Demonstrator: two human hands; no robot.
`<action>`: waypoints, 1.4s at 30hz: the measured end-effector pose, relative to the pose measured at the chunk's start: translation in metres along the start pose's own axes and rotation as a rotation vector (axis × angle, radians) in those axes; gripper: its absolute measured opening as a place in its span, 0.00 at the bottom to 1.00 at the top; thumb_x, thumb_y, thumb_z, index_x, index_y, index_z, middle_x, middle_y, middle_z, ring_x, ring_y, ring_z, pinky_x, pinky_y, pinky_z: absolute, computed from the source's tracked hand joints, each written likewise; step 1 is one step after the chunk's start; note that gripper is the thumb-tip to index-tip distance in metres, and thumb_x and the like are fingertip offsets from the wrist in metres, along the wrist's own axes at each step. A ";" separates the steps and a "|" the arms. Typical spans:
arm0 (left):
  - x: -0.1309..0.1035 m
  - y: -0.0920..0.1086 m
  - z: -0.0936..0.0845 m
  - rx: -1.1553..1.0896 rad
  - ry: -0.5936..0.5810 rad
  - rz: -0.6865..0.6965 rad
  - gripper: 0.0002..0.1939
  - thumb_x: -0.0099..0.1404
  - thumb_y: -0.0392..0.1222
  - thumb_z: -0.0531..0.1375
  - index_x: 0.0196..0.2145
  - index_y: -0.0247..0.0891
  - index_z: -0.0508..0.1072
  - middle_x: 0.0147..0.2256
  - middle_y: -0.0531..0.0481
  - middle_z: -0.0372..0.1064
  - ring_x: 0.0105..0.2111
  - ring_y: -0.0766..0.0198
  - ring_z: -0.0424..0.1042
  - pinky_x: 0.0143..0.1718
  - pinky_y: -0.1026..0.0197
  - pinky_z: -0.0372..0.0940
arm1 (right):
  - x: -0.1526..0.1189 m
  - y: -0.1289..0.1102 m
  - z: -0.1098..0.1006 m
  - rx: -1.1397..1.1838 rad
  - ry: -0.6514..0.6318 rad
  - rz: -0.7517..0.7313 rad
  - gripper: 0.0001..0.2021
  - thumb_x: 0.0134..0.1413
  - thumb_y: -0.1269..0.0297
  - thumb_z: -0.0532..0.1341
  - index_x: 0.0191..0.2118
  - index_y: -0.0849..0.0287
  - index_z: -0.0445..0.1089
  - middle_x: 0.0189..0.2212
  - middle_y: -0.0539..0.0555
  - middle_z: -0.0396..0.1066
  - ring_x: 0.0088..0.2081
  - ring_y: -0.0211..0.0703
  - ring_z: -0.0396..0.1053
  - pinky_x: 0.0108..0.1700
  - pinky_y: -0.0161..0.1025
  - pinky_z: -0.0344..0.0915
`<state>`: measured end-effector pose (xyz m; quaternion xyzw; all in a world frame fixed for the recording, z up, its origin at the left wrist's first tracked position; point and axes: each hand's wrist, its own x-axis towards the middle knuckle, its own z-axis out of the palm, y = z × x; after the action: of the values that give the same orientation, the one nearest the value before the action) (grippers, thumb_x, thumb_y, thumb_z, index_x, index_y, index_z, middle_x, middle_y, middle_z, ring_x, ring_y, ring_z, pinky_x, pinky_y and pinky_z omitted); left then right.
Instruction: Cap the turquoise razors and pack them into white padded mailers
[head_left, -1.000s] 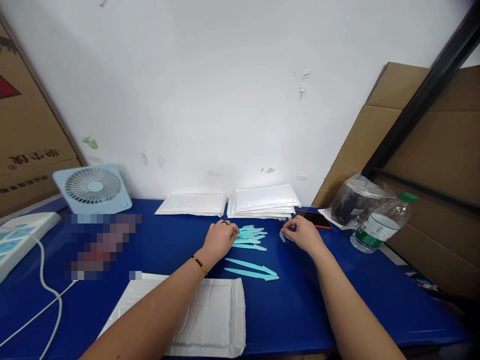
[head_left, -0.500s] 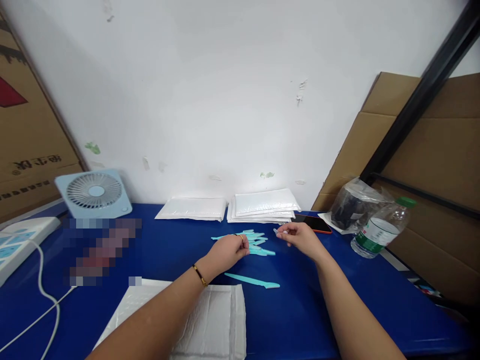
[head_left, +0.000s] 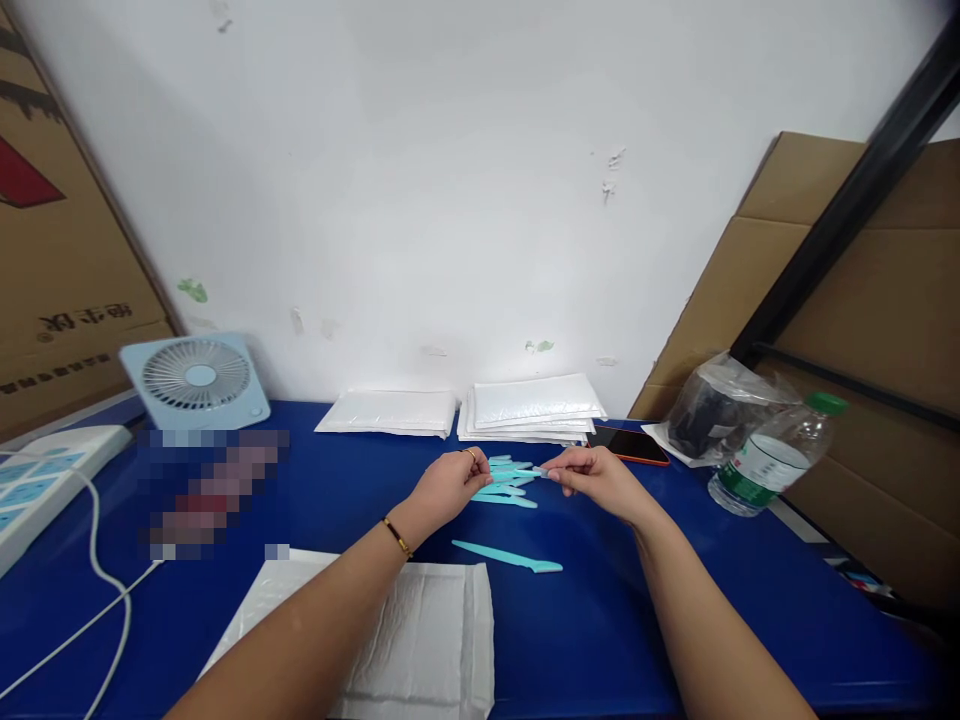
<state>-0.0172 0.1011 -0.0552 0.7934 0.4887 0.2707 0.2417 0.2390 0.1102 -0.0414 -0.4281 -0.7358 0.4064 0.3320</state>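
Note:
Over a loose pile of turquoise eyebrow razors [head_left: 510, 494], my left hand [head_left: 451, 488] pinches one razor by its handle. From the other side my right hand [head_left: 589, 475] closes on a small translucent piece, which looks like a blade cover, at that razor's far end. Whether the cover sits on the blade is too small to tell. A single eyebrow razor [head_left: 508, 556] lies apart on the blue table, nearer to me. Below my left forearm a white bubble mailer [head_left: 439, 640] is partly covered by the arm.
Two stacks of white mailers, one left [head_left: 386, 412] and one right [head_left: 536, 405], lie by the wall. At right are a phone [head_left: 630, 444], a bagged dark item [head_left: 701, 410] and a water bottle [head_left: 772, 460]. A fan [head_left: 196, 378] and a power strip [head_left: 56, 480] are at left.
My right hand has moved left with the small translucent piece, to the razor in my left hand. My left hand has lifted slightly. The view has shifted a little.

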 end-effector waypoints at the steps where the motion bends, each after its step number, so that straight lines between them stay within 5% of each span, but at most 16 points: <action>1: 0.000 0.001 0.000 0.005 -0.003 -0.001 0.08 0.61 0.46 0.54 0.32 0.39 0.67 0.28 0.53 0.68 0.27 0.65 0.66 0.28 0.65 0.56 | 0.001 0.001 0.003 -0.007 -0.009 -0.005 0.14 0.48 0.56 0.62 0.36 0.60 0.75 0.27 0.52 0.68 0.24 0.34 0.64 0.27 0.33 0.61; 7: -0.001 0.002 0.001 0.096 -0.035 0.006 0.08 0.62 0.45 0.53 0.33 0.39 0.68 0.28 0.53 0.68 0.29 0.65 0.66 0.29 0.65 0.56 | 0.005 0.001 0.015 -0.134 -0.036 -0.064 0.13 0.50 0.57 0.60 0.37 0.59 0.75 0.30 0.53 0.69 0.25 0.36 0.67 0.29 0.35 0.63; 12: -0.006 0.010 0.000 0.266 0.055 0.057 0.13 0.58 0.44 0.59 0.42 0.43 0.69 0.42 0.49 0.68 0.44 0.57 0.64 0.41 0.60 0.57 | -0.002 0.020 -0.027 -0.501 0.281 -0.050 0.11 0.51 0.64 0.57 0.37 0.58 0.74 0.31 0.53 0.69 0.29 0.39 0.66 0.33 0.36 0.62; 15: -0.012 0.019 0.002 0.201 -0.167 0.186 0.14 0.54 0.48 0.63 0.39 0.44 0.71 0.40 0.51 0.68 0.41 0.59 0.66 0.38 0.62 0.58 | -0.004 0.040 -0.048 -0.692 0.222 0.086 0.13 0.44 0.74 0.58 0.36 0.57 0.75 0.32 0.53 0.68 0.30 0.39 0.66 0.36 0.36 0.61; 19: -0.020 0.029 0.011 0.158 -0.435 0.205 0.11 0.51 0.48 0.64 0.33 0.43 0.73 0.34 0.52 0.69 0.32 0.63 0.67 0.26 0.65 0.55 | 0.002 0.057 -0.049 -0.770 0.150 0.218 0.12 0.41 0.77 0.59 0.33 0.60 0.75 0.32 0.55 0.69 0.32 0.40 0.67 0.35 0.35 0.60; 22: -0.020 0.029 0.017 0.150 -0.432 0.173 0.05 0.55 0.43 0.61 0.28 0.40 0.72 0.30 0.52 0.69 0.30 0.64 0.66 0.25 0.65 0.54 | 0.005 0.060 -0.045 -0.739 0.128 0.304 0.02 0.43 0.70 0.61 0.26 0.61 0.72 0.25 0.54 0.70 0.29 0.42 0.67 0.30 0.35 0.59; 25: -0.016 0.023 0.018 0.029 -0.309 0.120 0.05 0.59 0.42 0.56 0.31 0.39 0.70 0.28 0.53 0.68 0.28 0.65 0.66 0.26 0.65 0.55 | 0.004 0.058 -0.042 -0.616 0.082 0.313 0.05 0.42 0.65 0.63 0.23 0.61 0.69 0.22 0.53 0.70 0.25 0.40 0.66 0.26 0.33 0.58; 32: -0.002 0.001 0.011 -0.168 -0.076 0.016 0.09 0.62 0.46 0.51 0.34 0.39 0.65 0.27 0.55 0.63 0.25 0.68 0.62 0.26 0.67 0.56 | -0.002 0.022 -0.025 -0.156 0.025 0.074 0.14 0.49 0.54 0.59 0.34 0.62 0.68 0.21 0.50 0.66 0.24 0.38 0.67 0.25 0.32 0.60; 36: -0.001 0.000 0.008 -0.170 -0.067 -0.013 0.13 0.64 0.49 0.48 0.35 0.38 0.66 0.25 0.55 0.63 0.24 0.68 0.60 0.26 0.66 0.56 | -0.005 -0.001 -0.010 -0.306 0.101 -0.126 0.12 0.52 0.56 0.58 0.34 0.60 0.70 0.24 0.52 0.68 0.27 0.39 0.66 0.27 0.33 0.62; 42: -0.002 0.008 -0.002 -0.145 -0.092 -0.008 0.17 0.65 0.48 0.45 0.31 0.37 0.69 0.35 0.51 0.70 0.34 0.65 0.67 0.36 0.65 0.59 | -0.006 -0.013 0.000 -0.596 0.143 -0.421 0.11 0.59 0.62 0.52 0.37 0.54 0.71 0.34 0.56 0.70 0.36 0.42 0.68 0.38 0.38 0.65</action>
<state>-0.0142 0.0964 -0.0491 0.7835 0.4591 0.2676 0.3220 0.2367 0.1009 -0.0302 -0.3725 -0.8687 0.0661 0.3198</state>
